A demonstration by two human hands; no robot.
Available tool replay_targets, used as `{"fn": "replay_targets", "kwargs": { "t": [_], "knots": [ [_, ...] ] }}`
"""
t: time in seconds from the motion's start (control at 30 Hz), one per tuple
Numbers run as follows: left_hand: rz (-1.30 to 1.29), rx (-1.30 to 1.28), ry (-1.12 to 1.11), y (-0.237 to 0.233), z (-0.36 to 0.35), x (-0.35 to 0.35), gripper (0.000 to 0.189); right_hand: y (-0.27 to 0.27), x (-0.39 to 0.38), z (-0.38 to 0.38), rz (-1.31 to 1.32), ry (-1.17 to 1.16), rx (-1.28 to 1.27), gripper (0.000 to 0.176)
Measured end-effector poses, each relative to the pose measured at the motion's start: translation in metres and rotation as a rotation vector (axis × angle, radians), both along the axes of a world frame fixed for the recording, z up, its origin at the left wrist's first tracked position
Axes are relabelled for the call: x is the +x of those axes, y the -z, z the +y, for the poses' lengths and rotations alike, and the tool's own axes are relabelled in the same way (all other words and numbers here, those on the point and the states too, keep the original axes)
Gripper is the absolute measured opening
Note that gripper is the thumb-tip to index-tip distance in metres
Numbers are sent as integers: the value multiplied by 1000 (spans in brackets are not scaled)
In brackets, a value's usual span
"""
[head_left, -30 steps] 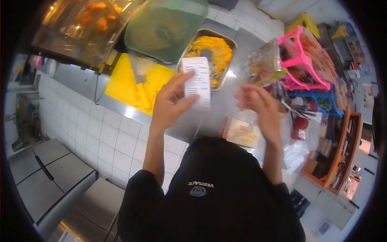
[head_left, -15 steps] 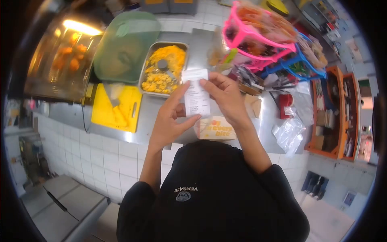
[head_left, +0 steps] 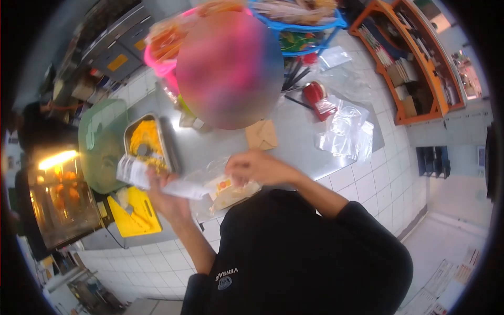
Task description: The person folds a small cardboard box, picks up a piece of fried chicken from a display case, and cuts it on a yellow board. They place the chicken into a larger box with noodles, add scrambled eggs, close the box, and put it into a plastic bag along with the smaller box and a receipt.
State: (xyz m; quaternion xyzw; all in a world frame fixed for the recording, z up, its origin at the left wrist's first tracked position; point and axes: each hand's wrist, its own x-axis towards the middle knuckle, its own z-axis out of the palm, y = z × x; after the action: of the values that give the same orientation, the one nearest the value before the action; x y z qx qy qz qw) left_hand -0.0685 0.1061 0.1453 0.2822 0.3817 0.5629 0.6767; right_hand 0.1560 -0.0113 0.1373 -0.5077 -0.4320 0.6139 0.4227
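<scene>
My left hand [head_left: 169,198] is closed on a long white paper receipt [head_left: 131,171], which curls out on both sides of the fingers. Part of the receipt passes in front of a metal tray of yellow food [head_left: 143,137]. To the right, my right hand [head_left: 257,167] has bent fingers over a printed food packet [head_left: 231,195] at the counter's near edge. Clear plastic shows around this packet. Motion smears the right fingers, so whether they grip anything cannot be made out. A brown envelope [head_left: 261,134] lies just beyond the right hand.
A yellow cutting board [head_left: 134,223] and a lit glass food warmer [head_left: 63,199] stand at the left, near a green translucent bin [head_left: 102,157]. Pink basket [head_left: 157,63] and blue basket [head_left: 310,25] are at the back. Clear plastic bags [head_left: 346,131] lie right. A round blur hides the middle.
My right hand has let go of the receipt and moved to the packet. The left hand keeps the receipt, now turned sideways. The view has swung right.
</scene>
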Motion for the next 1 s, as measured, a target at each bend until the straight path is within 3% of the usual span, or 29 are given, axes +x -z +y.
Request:
{"fn": "replay_targets", "kwargs": {
  "t": [0.07,0.2,0.23,0.27,0.3,0.4,0.43,0.53,0.67,0.77,0.87,1.0],
  "knots": [
    [20,-19,-64,-7,-1,-6,21,37,74,-11,-20,360,129,16],
    [175,41,-35,-26,-28,22,30,79,251,-42,-410,1375,133,23],
    [192,51,28,-22,-36,28,33,126,299,-44,-675,1411,151,24],
    [211,60,92,-17,-44,34,37,163,333,-45,-941,1431,163,24],
    [252,85,154,-12,-51,41,45,162,341,-40,-951,1289,173,24],
    [397,128,277,-8,-68,71,44,154,339,-4,-1003,812,69,32],
    [391,146,315,-11,-72,84,43,154,332,9,-1049,781,-109,33],
    [486,191,434,-19,-85,114,41,175,323,32,-1591,754,-166,35],
    [500,208,514,-16,-95,133,38,183,336,35,-1612,708,-178,31],
    [485,185,506,-9,-100,140,37,179,342,25,-1223,974,8,25],
    [442,108,493,-4,-104,148,37,171,341,19,-1255,883,59,21],
    [491,134,515,-7,-109,157,37,205,380,44,-1332,663,-80,20]
  ]
}}
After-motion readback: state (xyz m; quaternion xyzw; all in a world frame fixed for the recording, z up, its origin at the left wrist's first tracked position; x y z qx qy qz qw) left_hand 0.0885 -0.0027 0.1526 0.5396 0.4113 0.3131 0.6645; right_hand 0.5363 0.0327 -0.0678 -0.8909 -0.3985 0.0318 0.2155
